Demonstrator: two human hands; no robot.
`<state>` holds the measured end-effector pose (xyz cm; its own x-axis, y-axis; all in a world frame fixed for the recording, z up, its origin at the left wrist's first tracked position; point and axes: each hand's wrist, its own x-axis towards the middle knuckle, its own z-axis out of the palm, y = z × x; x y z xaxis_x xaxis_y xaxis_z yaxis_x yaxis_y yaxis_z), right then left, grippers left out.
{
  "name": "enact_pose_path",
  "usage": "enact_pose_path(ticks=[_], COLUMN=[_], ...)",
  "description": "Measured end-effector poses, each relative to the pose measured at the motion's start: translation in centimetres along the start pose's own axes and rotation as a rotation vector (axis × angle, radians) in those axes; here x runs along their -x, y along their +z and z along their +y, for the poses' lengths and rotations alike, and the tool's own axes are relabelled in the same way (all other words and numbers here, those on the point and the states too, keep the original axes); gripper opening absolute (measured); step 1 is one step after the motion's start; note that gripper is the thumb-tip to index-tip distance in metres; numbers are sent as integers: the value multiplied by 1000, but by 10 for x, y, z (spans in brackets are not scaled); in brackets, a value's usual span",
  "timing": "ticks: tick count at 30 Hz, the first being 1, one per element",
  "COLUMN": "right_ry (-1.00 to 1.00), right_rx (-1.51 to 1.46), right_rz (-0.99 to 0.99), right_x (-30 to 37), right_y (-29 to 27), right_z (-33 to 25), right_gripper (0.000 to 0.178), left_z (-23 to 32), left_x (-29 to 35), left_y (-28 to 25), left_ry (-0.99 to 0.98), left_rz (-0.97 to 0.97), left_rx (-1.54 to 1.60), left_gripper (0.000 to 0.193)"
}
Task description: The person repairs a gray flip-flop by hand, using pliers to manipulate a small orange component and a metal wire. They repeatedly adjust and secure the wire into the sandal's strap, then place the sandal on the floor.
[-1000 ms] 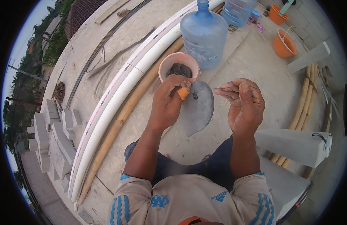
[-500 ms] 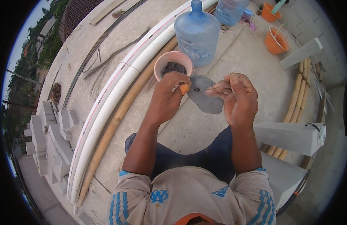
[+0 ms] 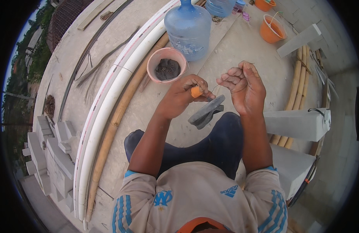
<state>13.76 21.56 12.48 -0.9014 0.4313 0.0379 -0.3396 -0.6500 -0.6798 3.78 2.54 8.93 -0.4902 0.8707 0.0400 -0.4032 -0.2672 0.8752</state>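
My left hand (image 3: 183, 95) is closed round the orange handle of a trowel (image 3: 206, 112), held over the gap between my knees. Its flat grey blade is tilted almost edge-on, with a second grey layer showing at its underside. To the right, my right hand (image 3: 245, 87) is raised with fingers bent together, apart from the blade. A thin wire-like strand (image 3: 216, 87) shows at its fingertips; its kind is too fine to tell. Beyond my left hand stands a pale pink bucket (image 3: 152, 70) with a dark grey mass (image 3: 168, 70) inside.
A large blue water jug (image 3: 188, 33) stands behind the bucket. White pipes (image 3: 105, 103) and a bamboo pole (image 3: 123, 112) curve along the left. Pale blocks (image 3: 298, 123) stand close to my right arm, near bamboo poles (image 3: 298, 83). An orange bucket (image 3: 272, 31) sits farther back.
The trowel has swung from showing its blade's flat face to nearly edge-on, and dropped nearer my knees. My right hand has drawn away from the blade. The view has shifted, uncovering more of the bucket.
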Motion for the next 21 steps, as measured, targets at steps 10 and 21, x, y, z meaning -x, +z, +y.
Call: enact_pose_path(ticks=[10,21], right_ry=[57,110], right_rx=[-9,240], right_rz=[7,-3], right_x=[9,20], right_y=[-20,12], right_z=[28,35], right_gripper=[20,21], left_z=[-33,-30], left_x=[22,52], left_y=[-40,-60], left_ry=[28,113], left_rz=[-54,147], left_rx=[-47,-165], left_gripper=[8,6])
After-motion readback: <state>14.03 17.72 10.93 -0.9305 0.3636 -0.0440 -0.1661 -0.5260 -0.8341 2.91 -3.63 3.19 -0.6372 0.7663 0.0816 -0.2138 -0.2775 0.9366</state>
